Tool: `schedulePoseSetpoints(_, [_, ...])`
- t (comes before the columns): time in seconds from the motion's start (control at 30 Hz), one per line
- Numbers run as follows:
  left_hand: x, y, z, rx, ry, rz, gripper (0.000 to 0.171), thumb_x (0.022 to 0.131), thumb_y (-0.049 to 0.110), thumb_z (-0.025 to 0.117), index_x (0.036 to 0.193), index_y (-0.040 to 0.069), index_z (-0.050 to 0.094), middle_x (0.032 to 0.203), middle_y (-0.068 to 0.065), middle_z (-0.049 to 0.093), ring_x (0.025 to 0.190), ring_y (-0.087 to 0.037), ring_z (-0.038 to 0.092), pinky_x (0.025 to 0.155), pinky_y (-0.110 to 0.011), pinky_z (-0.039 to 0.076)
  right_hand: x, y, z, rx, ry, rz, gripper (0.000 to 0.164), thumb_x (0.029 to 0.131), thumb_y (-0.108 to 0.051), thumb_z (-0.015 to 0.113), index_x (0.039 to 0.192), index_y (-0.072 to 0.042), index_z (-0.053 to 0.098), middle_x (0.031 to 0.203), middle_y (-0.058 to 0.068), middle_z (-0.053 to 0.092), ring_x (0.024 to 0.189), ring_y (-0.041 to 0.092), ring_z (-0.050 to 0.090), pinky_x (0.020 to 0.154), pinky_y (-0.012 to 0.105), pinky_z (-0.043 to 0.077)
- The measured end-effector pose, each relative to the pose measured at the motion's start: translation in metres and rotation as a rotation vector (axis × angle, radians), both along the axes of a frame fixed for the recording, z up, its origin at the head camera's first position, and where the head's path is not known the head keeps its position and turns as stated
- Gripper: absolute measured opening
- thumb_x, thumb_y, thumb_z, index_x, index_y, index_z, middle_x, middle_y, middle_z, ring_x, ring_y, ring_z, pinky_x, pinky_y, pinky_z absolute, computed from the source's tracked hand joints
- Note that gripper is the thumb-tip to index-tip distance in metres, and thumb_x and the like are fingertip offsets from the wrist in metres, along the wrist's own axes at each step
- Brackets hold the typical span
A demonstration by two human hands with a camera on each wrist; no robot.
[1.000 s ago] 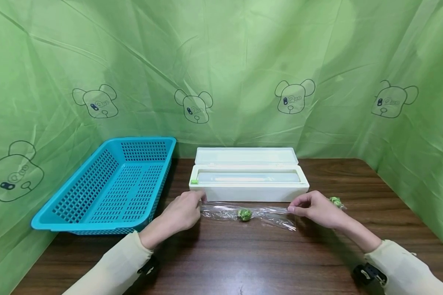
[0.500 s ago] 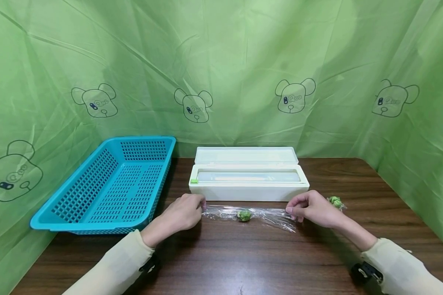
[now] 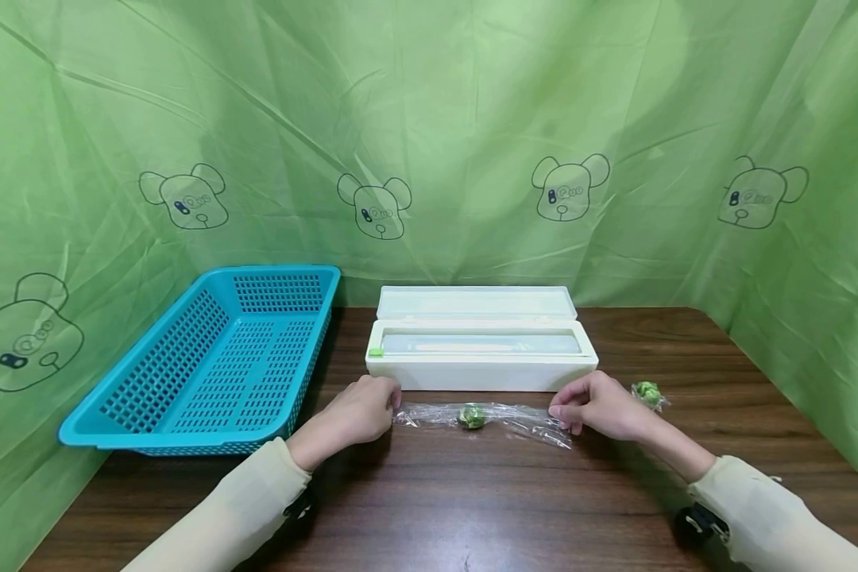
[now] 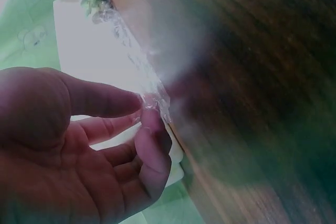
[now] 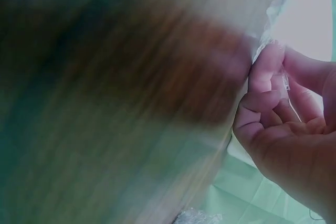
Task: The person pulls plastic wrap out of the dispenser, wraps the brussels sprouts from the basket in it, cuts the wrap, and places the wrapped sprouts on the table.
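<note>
A long strip of clear plastic wrap (image 3: 518,417) lies bunched across the table in the head view, folded round a small green leafy ball (image 3: 472,416) near its middle. At the strip's left end, my left hand (image 3: 361,409) pinches the film between thumb and index finger, as the left wrist view shows close up. My right hand (image 3: 604,407) pinches the other end, with a bit of film (image 5: 286,81) showing between its fingers in the right wrist view. Just beyond the right hand rests a second green ball (image 3: 647,392) in crinkled wrap.
Behind the strip stands a white wrap dispenser box (image 3: 482,375), its lid (image 3: 475,303) raised and a green slider (image 3: 376,352) at its left. A blue slotted basket (image 3: 175,439) fills the left side. Green cloth (image 3: 465,119) walls surround the wooden table (image 3: 443,508).
My right hand has shifted slightly left along with its end of the wrap. The left hand has edged a little right, and the film sits slightly farther from the box.
</note>
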State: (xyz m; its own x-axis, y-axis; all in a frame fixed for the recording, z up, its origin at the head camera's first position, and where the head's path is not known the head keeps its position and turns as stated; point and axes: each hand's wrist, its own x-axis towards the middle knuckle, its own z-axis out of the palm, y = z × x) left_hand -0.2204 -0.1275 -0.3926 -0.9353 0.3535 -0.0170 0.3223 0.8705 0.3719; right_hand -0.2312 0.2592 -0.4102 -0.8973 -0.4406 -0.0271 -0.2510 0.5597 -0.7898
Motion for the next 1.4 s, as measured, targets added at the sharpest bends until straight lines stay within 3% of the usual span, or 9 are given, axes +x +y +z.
schedulePoseSetpoints(0.17, [0.000,0.001,-0.002,-0.013,0.028,-0.010,0.020,0.087,-0.009,0.067,0.081,0.010,0.065,0.075,0.000,0.060,0.064,-0.019,0.055,0.059,-0.037,0.049,0.001,0.001,0.000,0.023,0.020,0.004,0.012,0.099,-0.013,0.075,0.097,-0.002,0.079,0.075,0.003,0.070,0.065,0.018,0.064,0.058,0.029,0.053])
schedulePoseSetpoints(0.4, [0.000,0.001,-0.001,-0.010,0.010,0.004,0.019,0.090,0.000,0.076,0.079,0.013,0.068,0.073,0.003,0.060,0.064,-0.018,0.056,0.061,-0.037,0.050,0.006,0.003,0.003,0.078,0.052,-0.040,0.028,0.104,-0.028,0.068,0.085,-0.009,0.077,0.064,0.001,0.056,0.057,0.012,0.051,0.050,0.026,0.037])
schedulePoseSetpoints(0.6, [0.003,0.000,0.001,0.016,0.001,0.041,0.014,0.099,0.013,0.074,0.085,0.014,0.074,0.072,0.003,0.060,0.063,-0.016,0.055,0.059,-0.035,0.048,0.014,0.004,0.007,0.147,0.139,-0.098,0.019,0.099,-0.027,0.076,0.103,-0.011,0.083,0.069,-0.002,0.062,0.062,0.010,0.053,0.058,0.028,0.042])
schedulePoseSetpoints(0.7, [0.007,0.001,0.004,0.039,0.054,0.043,0.010,0.099,0.016,0.074,0.090,0.013,0.078,0.077,0.003,0.061,0.066,-0.015,0.055,0.062,-0.035,0.048,0.019,0.004,0.013,0.216,0.236,-0.130,0.021,0.096,-0.030,0.079,0.107,-0.012,0.084,0.081,-0.002,0.066,0.068,0.013,0.052,0.062,0.030,0.043])
schedulePoseSetpoints(0.8, [0.013,0.007,0.009,0.092,0.138,-0.018,0.004,0.096,0.014,0.078,0.094,0.010,0.079,0.086,0.001,0.065,0.076,-0.016,0.060,0.070,-0.037,0.053,0.025,-0.002,0.021,0.258,0.353,-0.145,0.020,0.092,-0.029,0.084,0.106,-0.014,0.084,0.095,-0.003,0.069,0.074,0.013,0.054,0.065,0.031,0.045])
schedulePoseSetpoints(0.87, [0.016,0.015,0.011,0.137,0.179,-0.090,0.009,0.093,0.012,0.081,0.100,0.007,0.080,0.093,-0.003,0.069,0.084,-0.019,0.066,0.077,-0.039,0.057,0.030,-0.011,0.027,0.243,0.399,-0.124,0.018,0.091,-0.024,0.085,0.105,-0.013,0.084,0.095,-0.005,0.070,0.073,0.012,0.055,0.064,0.031,0.046])
schedulePoseSetpoints(1.03, [0.015,0.042,0.010,0.168,0.207,-0.233,0.026,0.088,0.007,0.085,0.112,0.000,0.078,0.105,-0.009,0.073,0.099,-0.023,0.070,0.088,-0.040,0.058,0.032,-0.046,0.034,0.163,0.394,0.021,0.020,0.088,-0.013,0.086,0.106,-0.006,0.083,0.085,-0.009,0.066,0.065,0.007,0.054,0.056,0.027,0.048])
schedulePoseSetpoints(1.2, [0.005,0.062,0.004,0.193,0.172,-0.257,0.023,0.083,0.005,0.089,0.103,0.003,0.079,0.098,-0.007,0.076,0.093,-0.020,0.071,0.082,-0.034,0.058,0.022,-0.076,0.025,0.152,0.402,0.094,0.029,0.080,-0.005,0.091,0.107,-0.001,0.081,0.091,0.000,0.071,0.068,0.004,0.053,0.059,0.025,0.050])
schedulePoseSetpoints(1.4, [0.001,0.070,-0.002,0.172,0.137,-0.257,0.019,0.076,0.004,0.093,0.087,0.008,0.078,0.071,0.008,0.069,0.069,-0.005,0.062,0.066,-0.025,0.053,0.013,-0.090,0.010,0.123,0.394,0.115,0.023,0.080,0.002,0.089,0.101,-0.001,0.082,0.089,0.003,0.075,0.070,0.003,0.060,0.062,0.024,0.053])
